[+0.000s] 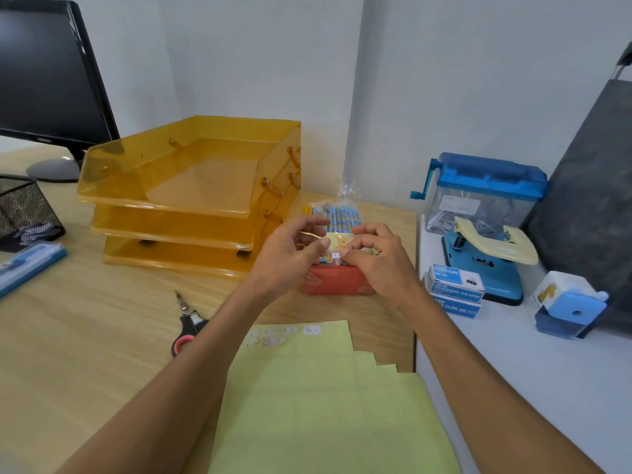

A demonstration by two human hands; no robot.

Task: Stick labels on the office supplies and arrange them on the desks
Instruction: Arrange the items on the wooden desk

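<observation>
Head: left hand (290, 256), right hand (378, 260) pinch one slip (333, 240); three trays (164, 197).

A black flat-screen monitor (44, 70) is standing at my far left, its screen showing dark. Its rounded grey base (53, 169) is sitting just behind a black wire-mesh basket (24, 206). A pale white wall (444, 80) is rising behind everything I am looking at. A dark grey speckled slab (588, 200) is leaning at my far right. Black-handled scissors with a pink-lined loop (189, 323) are lying flat, blades pointing away from me.
</observation>
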